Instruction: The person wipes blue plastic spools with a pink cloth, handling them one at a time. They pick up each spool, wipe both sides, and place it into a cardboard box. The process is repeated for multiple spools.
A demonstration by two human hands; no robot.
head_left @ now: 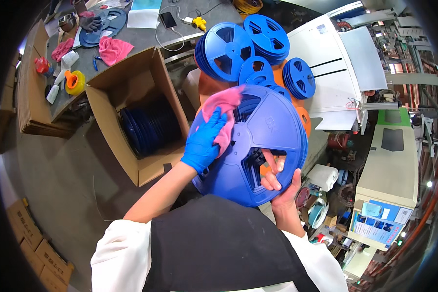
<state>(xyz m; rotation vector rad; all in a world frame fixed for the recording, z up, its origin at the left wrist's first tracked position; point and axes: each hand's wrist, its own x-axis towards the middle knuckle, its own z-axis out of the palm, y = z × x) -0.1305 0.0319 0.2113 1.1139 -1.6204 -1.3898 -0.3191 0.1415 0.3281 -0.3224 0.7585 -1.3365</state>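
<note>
A stack of large blue plastic reels (272, 124) with wide cut-out windows is tilted up in front of me. My left hand (204, 142), in a blue glove, presses a pink cloth (224, 100) against the left part of the top reel's face, beside the hub. The cloth bunches around the gloved fingers and reaches up to the rim. Bare, my right hand (283, 187) grips the reel at its lower right rim, with fingers showing through a window and the thumb outside. How many reels it holds I cannot tell.
More blue reels (228, 51) stand in piles beyond, on an orange surface (304, 119). Left of me an open cardboard box (102, 104) holds a row of dark blue reels (151, 125). A grey table (146, 41) carries a phone (168, 20), cloths and bottles. Machinery (389, 160) lines the right.
</note>
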